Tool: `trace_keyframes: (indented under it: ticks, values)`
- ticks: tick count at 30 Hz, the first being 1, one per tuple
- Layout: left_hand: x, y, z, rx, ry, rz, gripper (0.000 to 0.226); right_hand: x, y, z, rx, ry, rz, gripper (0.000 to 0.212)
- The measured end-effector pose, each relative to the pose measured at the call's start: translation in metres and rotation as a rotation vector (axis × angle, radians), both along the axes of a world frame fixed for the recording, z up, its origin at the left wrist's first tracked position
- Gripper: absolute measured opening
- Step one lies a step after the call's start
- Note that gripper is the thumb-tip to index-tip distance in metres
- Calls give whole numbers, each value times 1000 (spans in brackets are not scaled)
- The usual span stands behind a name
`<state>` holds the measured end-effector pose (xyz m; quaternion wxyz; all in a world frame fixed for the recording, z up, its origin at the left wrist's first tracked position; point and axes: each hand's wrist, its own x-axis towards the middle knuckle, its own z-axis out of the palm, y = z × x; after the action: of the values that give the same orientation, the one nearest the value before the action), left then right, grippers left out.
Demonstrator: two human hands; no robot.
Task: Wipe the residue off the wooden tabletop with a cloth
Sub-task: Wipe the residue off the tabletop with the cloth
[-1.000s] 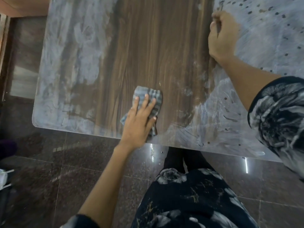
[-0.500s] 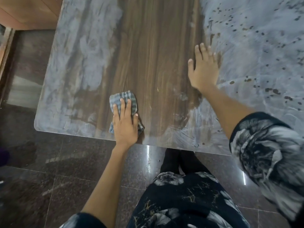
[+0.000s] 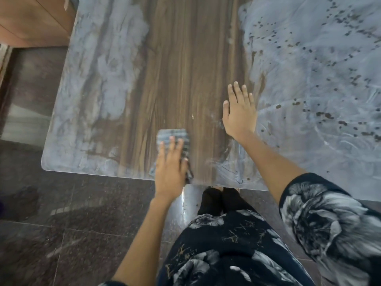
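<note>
Since the earlier frame the left hand (image 3: 170, 168) and the cloth (image 3: 173, 137) had slid right along the near edge of the table (image 3: 185, 69), and the right hand (image 3: 240, 112) had drawn back toward the person and lay closer to the cloth. Nearest the camera were the person's dark flowered clothing (image 3: 226, 244) and the dark speckled floor tiles (image 3: 61, 234), the right sleeve (image 3: 329, 219) filling the lower right corner. At the table's near edge the left hand lay flat on the checked cloth, fingers straight and slightly spread, pressing it onto the bare brown wood; cloth showed beyond the fingertips and at both sides of the palm. Just beyond and to the right, apart from the cloth, the right hand rested palm down with fingers straight and together, holding nothing, at the border between the clean strip and the residue. Pale grey residue (image 3: 319, 79) spotted with dark flecks covered the table's right side, and a streakier patch (image 3: 107, 79) covered the left. Farthest off, a wooden cabinet (image 3: 31, 19) stood beyond the table's far left corner.
</note>
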<state>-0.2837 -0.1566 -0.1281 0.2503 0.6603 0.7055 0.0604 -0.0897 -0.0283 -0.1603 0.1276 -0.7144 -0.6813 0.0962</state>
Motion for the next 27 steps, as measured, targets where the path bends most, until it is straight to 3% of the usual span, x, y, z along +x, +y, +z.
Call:
trace_keyframes:
  ticks: [4, 7, 11, 15, 22, 25, 27]
  values:
    - [-25, 7, -3, 27, 23, 209, 52, 0, -14, 0, -6, 10, 12, 48]
    - [9, 2, -5, -4, 76, 283, 53, 0, -30, 1, -5, 24, 37, 47]
    - [80, -19, -6, 22, 8, -122, 55, 4, -36, 3, 18, 100, 69, 44]
    - [69, -24, -5, 24, 14, -283, 53, 9, -36, 2, 58, 171, 90, 42]
    - [-10, -25, -4, 52, -12, 285, 49, 9, -38, 5, 65, 196, 76, 42]
    - [13, -27, -5, 46, 44, 367, 49, 8, -38, 3, 70, 230, 63, 41]
    - [45, -29, -1, -11, 57, 286, 53, 10, -36, 3, 109, 266, 51, 39]
